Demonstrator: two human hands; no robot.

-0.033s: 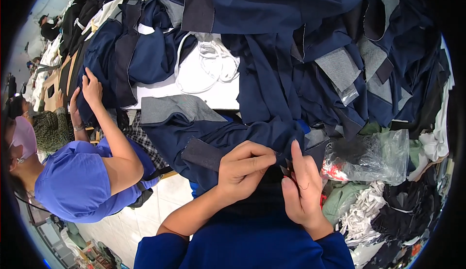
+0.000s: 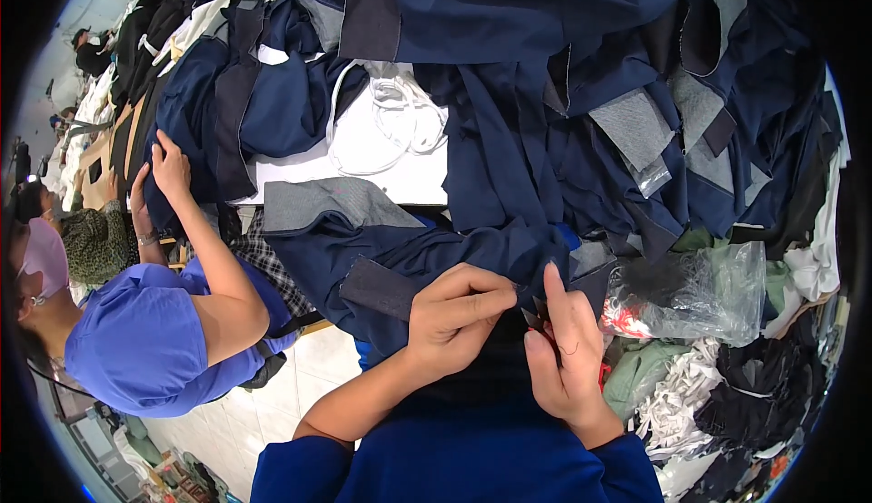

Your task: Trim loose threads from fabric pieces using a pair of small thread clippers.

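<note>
A navy garment (image 2: 436, 253) with grey pieces lies along the table's near edge and hangs toward me. My left hand (image 2: 459, 320) is closed, thumb and forefinger pinching its cloth. Close to the right of it, my right hand (image 2: 568, 353) holds what look like small thread snips (image 2: 533, 318); their dark pointed blades show between thumb and fingers, the rest hidden by the hand. Its forefinger points up, and a loose dark thread (image 2: 570, 351) lies across the fingers. A dark rectangular patch (image 2: 377, 290) sits on the garment left of my left hand.
Navy garments (image 2: 509, 13) heap over the table's far side. White cord (image 2: 395, 117) lies coiled on the white tabletop (image 2: 291, 176). A clear plastic bag (image 2: 699, 294) and white scraps (image 2: 681, 389) are at right. On the left, a co-worker in blue (image 2: 145, 340) handles dark cloth.
</note>
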